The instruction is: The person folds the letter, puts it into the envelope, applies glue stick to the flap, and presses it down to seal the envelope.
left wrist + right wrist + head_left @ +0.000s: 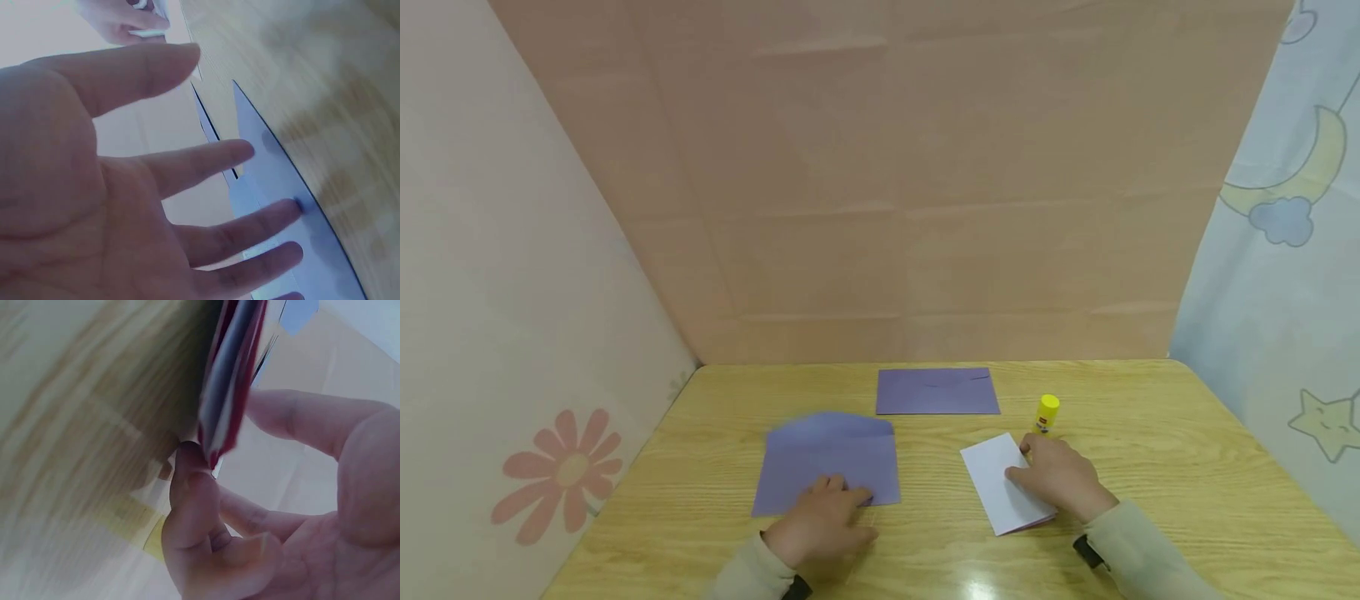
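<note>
A purple envelope [827, 467] lies on the left of the table, its flap at the far edge raised and blurred. My left hand [826, 521] reaches over its near edge, fingers spread and fairly straight. In the left wrist view the fingertips [289, 209] are right at the envelope's surface [275, 156]. My right hand [1063, 475] pinches a folded white card [1000, 483] by its right side, thumb on top and fingers beneath. Dark red edges of the card [234, 381] and its pale inner layers show in the right wrist view.
A second purple envelope [937, 392] lies flat at the back middle of the table [1150, 433]. Just beyond my right hand a yellow glue stick [1047, 413] stands upright. Brown paper [895, 183] covers the wall behind the table; patterned side panels flank it.
</note>
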### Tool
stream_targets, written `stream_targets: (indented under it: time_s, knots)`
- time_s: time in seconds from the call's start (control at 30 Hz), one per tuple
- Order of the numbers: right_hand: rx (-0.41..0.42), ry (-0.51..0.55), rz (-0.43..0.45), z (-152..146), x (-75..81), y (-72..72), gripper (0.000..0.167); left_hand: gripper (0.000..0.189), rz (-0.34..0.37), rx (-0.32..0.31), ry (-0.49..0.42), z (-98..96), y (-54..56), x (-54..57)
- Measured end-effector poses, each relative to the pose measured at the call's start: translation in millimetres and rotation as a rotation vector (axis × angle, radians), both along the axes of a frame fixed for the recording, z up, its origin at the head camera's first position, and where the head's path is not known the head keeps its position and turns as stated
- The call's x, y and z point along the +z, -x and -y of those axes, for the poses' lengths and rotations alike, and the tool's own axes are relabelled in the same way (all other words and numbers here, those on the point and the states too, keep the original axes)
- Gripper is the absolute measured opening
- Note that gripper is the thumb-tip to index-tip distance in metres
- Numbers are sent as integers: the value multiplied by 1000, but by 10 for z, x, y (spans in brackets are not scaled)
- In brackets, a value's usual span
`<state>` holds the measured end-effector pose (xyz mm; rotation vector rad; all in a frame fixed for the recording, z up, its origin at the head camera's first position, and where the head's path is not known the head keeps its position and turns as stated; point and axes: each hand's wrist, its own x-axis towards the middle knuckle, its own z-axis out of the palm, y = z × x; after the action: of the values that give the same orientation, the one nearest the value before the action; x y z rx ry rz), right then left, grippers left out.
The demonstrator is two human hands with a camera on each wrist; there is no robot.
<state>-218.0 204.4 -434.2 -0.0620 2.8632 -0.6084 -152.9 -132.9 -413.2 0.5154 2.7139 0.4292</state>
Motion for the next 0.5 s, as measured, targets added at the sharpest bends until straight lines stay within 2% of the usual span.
stream_targets:
  time_s: [0.1,0.33,0.5]
  knots:
    - [-5,2,10,-1,6,1,47,53,19,-48,-3,-71,-28,-2]
    - [-8,16,17,-1,13,4,45,50,-57,-153,4,-252,-110,-53]
    - [6,23,13,0,10,-2,45,50,-29,-196,-21,-367,-119,-83]
